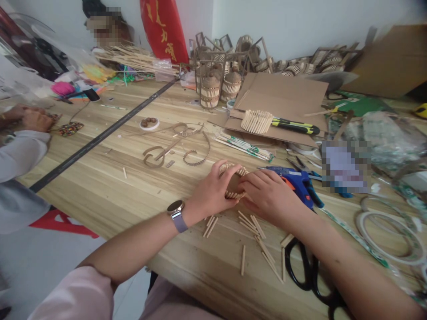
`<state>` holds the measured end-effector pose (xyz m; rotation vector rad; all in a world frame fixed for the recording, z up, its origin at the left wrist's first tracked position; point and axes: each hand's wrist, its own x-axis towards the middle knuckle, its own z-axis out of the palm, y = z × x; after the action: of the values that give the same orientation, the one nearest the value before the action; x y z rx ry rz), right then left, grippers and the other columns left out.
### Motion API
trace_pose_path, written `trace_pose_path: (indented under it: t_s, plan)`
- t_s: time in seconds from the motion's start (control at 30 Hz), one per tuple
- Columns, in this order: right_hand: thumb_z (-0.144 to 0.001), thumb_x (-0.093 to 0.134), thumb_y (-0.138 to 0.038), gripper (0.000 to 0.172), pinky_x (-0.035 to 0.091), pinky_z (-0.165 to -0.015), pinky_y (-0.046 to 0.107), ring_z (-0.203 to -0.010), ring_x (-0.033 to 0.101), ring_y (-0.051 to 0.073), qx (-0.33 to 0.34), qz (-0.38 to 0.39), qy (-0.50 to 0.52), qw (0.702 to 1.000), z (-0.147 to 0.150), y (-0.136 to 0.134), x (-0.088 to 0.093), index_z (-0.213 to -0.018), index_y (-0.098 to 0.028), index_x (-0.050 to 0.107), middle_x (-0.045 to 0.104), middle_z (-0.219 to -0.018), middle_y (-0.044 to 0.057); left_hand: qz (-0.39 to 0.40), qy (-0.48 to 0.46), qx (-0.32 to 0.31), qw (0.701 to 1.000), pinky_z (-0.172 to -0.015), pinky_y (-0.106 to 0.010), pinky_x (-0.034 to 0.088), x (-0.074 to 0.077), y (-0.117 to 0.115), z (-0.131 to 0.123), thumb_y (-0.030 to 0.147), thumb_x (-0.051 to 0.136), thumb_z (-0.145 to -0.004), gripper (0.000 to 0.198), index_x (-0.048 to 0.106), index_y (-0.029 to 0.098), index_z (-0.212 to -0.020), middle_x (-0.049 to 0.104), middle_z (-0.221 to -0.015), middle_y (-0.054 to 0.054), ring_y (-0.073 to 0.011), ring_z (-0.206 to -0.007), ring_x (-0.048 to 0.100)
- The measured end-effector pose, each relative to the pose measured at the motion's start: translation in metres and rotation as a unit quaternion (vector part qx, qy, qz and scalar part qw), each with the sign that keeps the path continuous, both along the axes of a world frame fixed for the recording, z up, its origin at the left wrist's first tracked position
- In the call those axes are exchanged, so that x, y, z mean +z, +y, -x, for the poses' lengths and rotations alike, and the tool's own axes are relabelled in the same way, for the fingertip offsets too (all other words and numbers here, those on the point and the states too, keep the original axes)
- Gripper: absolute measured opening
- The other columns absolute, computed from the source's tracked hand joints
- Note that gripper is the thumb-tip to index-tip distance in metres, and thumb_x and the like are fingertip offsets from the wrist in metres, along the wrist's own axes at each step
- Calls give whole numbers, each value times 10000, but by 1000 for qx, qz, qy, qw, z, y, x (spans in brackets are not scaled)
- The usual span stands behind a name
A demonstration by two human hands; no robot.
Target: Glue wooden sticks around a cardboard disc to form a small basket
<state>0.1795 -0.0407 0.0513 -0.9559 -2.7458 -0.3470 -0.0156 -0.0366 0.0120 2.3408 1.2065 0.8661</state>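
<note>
A small round basket of short wooden sticks, with a brown base inside, is tilted between my hands just above the table. My left hand is wrapped around its left side, thumb below and fingers over the rim. Against its right rim, the fingers of my right hand are pressed together; any small piece in them is hidden. Loose cut sticks lie on the table under and in front of my hands. A blue glue gun rests just beyond my right hand.
Black scissors lie beside my right forearm, with tape rolls farther right. Ahead are curled strips, a dish of brown beads, a utility knife on cardboard, and finished lanterns. Left, a co-worker's hands handle beads.
</note>
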Motion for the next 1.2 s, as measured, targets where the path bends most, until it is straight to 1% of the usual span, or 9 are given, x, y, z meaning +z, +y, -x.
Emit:
trace_pose_path:
  t_s: [0.1,0.3,0.53,0.7,0.9,1.2]
  plan:
    - [-872,579,-167,102,433,-868,397,-896,620,251,0,-6,-4,1000,0,0,-2,-842,-186,675,708,-920,96,4,-5,-2,1000,-1069,-525,452,1,0,0,216,793,-703,859,314,284,-1412,296,-1441,-142,-337,-1357,398]
    - [-870,592,-170,112,422,-856,392,-861,605,245,6,-31,-8,999,2,1,-6,-789,-188,667,694,-849,77,18,2,0,1000,-1037,-515,481,2,-1,1,232,804,-702,861,318,266,-1413,297,-1445,-153,-343,-1358,400]
    - [-867,590,-154,146,411,-858,390,-829,584,234,6,-49,-6,999,1,1,-10,-755,-192,675,685,-814,67,21,9,7,1000,-995,-517,515,3,0,0,264,818,-692,867,326,293,-1406,284,-1458,-142,-351,-1335,429]
    - [-874,589,-162,157,415,-850,377,-818,591,235,7,-72,-11,997,1,2,-11,-744,-189,673,684,-797,60,8,8,-1,1000,-1010,-504,507,3,0,0,249,815,-692,857,334,258,-1401,303,-1436,-157,-347,-1334,429]
    - [-871,606,-174,144,416,-841,374,-798,596,236,11,-80,-12,997,2,2,-11,-741,-181,668,680,-786,59,13,9,3,1000,-1008,-506,511,2,0,0,253,808,-699,852,330,276,-1404,303,-1431,-144,-340,-1319,444]
    - [-877,587,-149,153,395,-852,381,-807,576,230,10,-70,-14,997,1,2,-12,-751,-175,669,665,-791,75,14,8,-3,1000,-1026,-512,500,5,0,0,258,815,-696,847,343,259,-1399,318,-1413,-150,-342,-1317,445]
